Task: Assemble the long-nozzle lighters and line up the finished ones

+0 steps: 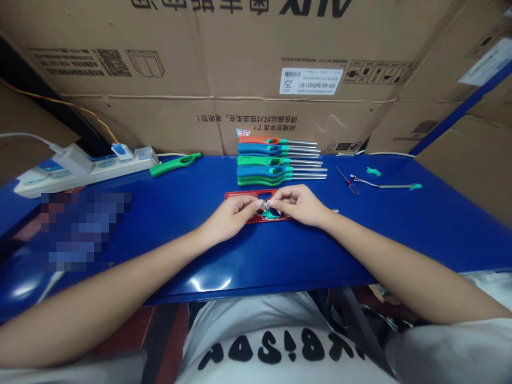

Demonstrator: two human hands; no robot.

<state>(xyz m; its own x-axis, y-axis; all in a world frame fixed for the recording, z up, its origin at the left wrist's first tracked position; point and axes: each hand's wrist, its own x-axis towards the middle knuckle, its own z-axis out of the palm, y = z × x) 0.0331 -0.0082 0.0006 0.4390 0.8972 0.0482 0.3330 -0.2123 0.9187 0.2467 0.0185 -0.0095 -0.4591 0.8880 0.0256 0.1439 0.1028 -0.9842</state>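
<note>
Both of my hands meet over a red lighter casing (236, 197) that lies on the blue table. My left hand (236, 213) pinches a small pale part (265, 205) between thumb and finger. From the other side, my right hand (298, 205) grips the same part with thumb and forefinger. What exactly the part is cannot be made out. Just under my fingertips, a turquoise trigger piece (270, 214) shows inside the casing. Behind my hands lies a stack of long-nosed lighters (262, 172) in orange, blue and green with metal tubes.
On the right lie a small screwdriver (352, 188), a metal tube with a wire (394, 186) and a loose turquoise trigger (373, 172). A green lighter casing (175, 165) sits by a white power strip (96, 173) at left. A large cardboard box (192, 64) stands behind.
</note>
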